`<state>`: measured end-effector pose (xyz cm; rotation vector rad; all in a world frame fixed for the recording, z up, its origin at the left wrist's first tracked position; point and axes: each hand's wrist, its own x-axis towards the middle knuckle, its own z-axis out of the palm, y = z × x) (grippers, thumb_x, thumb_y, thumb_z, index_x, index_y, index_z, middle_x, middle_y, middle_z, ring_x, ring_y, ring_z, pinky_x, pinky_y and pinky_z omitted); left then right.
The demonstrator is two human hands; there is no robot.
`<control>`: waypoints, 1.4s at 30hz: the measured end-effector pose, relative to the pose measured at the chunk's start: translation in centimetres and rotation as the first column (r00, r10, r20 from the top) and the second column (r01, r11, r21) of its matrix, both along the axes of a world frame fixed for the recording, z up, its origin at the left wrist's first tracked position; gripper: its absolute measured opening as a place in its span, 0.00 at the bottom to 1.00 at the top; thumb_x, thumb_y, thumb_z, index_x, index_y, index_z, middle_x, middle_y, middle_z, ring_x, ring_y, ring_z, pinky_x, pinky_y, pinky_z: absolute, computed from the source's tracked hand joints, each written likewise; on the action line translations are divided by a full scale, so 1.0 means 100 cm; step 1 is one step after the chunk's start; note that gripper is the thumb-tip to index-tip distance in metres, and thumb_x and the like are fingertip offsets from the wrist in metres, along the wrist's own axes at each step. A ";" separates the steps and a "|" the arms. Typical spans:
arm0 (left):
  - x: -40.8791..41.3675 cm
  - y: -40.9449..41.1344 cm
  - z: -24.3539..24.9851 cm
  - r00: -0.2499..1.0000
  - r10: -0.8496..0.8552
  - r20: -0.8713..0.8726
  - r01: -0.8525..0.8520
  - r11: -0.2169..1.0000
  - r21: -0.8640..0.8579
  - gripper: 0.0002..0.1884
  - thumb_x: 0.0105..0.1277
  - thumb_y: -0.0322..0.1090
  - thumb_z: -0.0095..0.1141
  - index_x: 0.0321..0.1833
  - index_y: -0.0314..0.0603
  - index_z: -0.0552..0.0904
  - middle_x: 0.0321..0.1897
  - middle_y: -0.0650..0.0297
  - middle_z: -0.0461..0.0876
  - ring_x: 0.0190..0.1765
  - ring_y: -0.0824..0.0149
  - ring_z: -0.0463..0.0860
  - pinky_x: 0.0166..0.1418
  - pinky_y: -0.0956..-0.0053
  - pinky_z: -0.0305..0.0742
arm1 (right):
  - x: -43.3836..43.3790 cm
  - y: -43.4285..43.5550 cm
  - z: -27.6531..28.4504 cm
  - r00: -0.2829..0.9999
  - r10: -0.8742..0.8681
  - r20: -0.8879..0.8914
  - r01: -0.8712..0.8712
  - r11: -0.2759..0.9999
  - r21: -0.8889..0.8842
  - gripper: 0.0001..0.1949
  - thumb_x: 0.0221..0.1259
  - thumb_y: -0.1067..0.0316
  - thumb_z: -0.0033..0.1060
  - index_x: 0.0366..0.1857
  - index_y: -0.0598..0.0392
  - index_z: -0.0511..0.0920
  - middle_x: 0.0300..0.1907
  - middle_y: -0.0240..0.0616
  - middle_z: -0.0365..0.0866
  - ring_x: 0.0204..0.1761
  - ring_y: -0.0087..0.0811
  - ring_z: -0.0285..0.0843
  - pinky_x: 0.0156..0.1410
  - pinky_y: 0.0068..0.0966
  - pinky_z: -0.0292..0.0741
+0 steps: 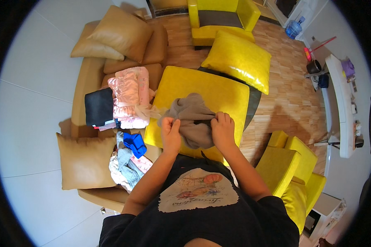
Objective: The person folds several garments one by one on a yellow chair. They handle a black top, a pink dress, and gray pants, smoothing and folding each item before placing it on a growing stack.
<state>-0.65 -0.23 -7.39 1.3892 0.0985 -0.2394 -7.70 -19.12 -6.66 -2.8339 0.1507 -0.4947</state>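
A crumpled grey-brown garment (193,108) hangs between my two hands, above a yellow leather-look cushion (210,81). My left hand (171,132) pinches its left edge between thumb and fingers. With curled fingers, my right hand (224,129) grips the opposite edge. A dark opening shows in the cloth beside the right fingers. What kind of garment it is cannot be told. To the left, folded pink satin and printed textiles (128,95) are stacked on a tan sofa (89,74), with a folded black cloth (99,106) beside them.
Loose clothes (128,166), including a blue piece (135,145), lie near a tan pillow (86,162). A yellow pillow (239,60) rests on a dark tabletop (254,103) beyond the cushion. Yellow armchairs stand ahead (222,34) and at right (279,166). A white desk (341,108) lines the right wall.
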 end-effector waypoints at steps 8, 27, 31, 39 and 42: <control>0.020 0.025 -0.030 0.920 -0.190 0.343 -0.008 0.865 0.501 0.19 0.62 0.36 0.68 0.50 0.37 0.75 0.46 0.54 0.75 0.53 0.56 0.77 0.61 0.62 0.73 | 0.007 0.000 0.020 0.958 0.205 0.201 -0.273 0.866 0.418 0.06 0.61 0.75 0.61 0.39 0.61 0.77 0.53 0.49 0.78 0.58 0.51 0.75 0.62 0.40 0.76; 0.031 -0.019 0.007 0.776 -0.214 -0.593 0.053 0.959 -0.277 0.20 0.77 0.38 0.48 0.66 0.35 0.76 0.59 0.54 0.82 0.59 0.59 0.81 0.60 0.65 0.78 | -0.011 -0.041 0.041 0.920 0.189 0.344 -0.300 0.904 0.305 0.13 0.58 0.79 0.67 0.47 0.58 0.78 0.52 0.48 0.77 0.54 0.49 0.80 0.60 0.35 0.78; 0.020 -0.026 0.025 0.915 -0.078 -0.395 0.042 0.994 -0.098 0.20 0.77 0.38 0.48 0.65 0.32 0.76 0.59 0.52 0.81 0.58 0.59 0.81 0.61 0.66 0.77 | -0.017 -0.035 0.043 0.998 0.057 0.013 -0.050 0.716 0.696 0.24 0.65 0.62 0.70 0.59 0.62 0.72 0.59 0.53 0.75 0.59 0.52 0.78 0.64 0.36 0.75; -0.003 -0.032 0.027 0.985 -0.062 -0.161 0.055 0.997 -0.048 0.19 0.73 0.34 0.51 0.63 0.31 0.77 0.55 0.52 0.82 0.54 0.61 0.81 0.58 0.68 0.77 | 0.012 -0.001 0.000 0.988 -0.153 -0.035 0.132 0.688 0.714 0.33 0.57 0.55 0.79 0.59 0.61 0.69 0.57 0.60 0.78 0.61 0.51 0.80 0.62 0.38 0.76; 0.007 -0.024 0.035 0.962 -0.051 -0.268 -0.015 0.971 -0.239 0.17 0.72 0.32 0.52 0.59 0.31 0.80 0.51 0.54 0.83 0.51 0.63 0.82 0.56 0.70 0.77 | 0.012 -0.006 -0.001 0.981 -0.041 -0.187 0.186 0.436 0.880 0.18 0.61 0.64 0.75 0.47 0.56 0.74 0.41 0.46 0.86 0.47 0.41 0.86 0.49 0.34 0.80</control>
